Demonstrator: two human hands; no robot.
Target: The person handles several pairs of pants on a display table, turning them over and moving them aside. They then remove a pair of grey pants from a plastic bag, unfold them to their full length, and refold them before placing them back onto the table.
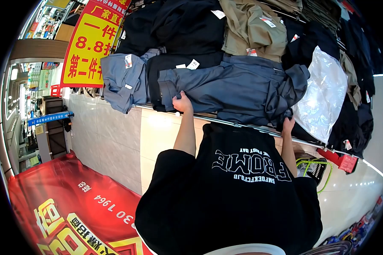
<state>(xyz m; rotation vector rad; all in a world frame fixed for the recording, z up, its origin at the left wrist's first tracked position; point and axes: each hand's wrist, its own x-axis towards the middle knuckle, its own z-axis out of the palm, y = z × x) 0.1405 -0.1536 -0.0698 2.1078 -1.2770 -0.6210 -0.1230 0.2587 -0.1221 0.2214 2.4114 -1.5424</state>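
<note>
**Garment handling at display desk: both hands on one pair of trousers**

Finding: the left hand is closed on the near hem of the grey-blue trousers, thumb on top. The right hand is clenched into the bunched cloth at the other end. The trousers lie flat across the desk, stretched between the two hands and just beyond them.

Handling judgement: the grips are uneven, one neat and one bunched. The cloth would likely lie smoother if the right hand took a flat edge and both hands pulled level. Care is needed with the clear plastic bag just beyond the right hand, and with the lighter blue trousers outboard of the left hand, both of which could be dragged.

Writing: the yellow sign beyond the left hand reads "一件 8.8折" and "第二件半", partly cut off. The black T-shirt reads "FROME". The red floor banner shows "30 1964". The white tags are unreadable.
</note>
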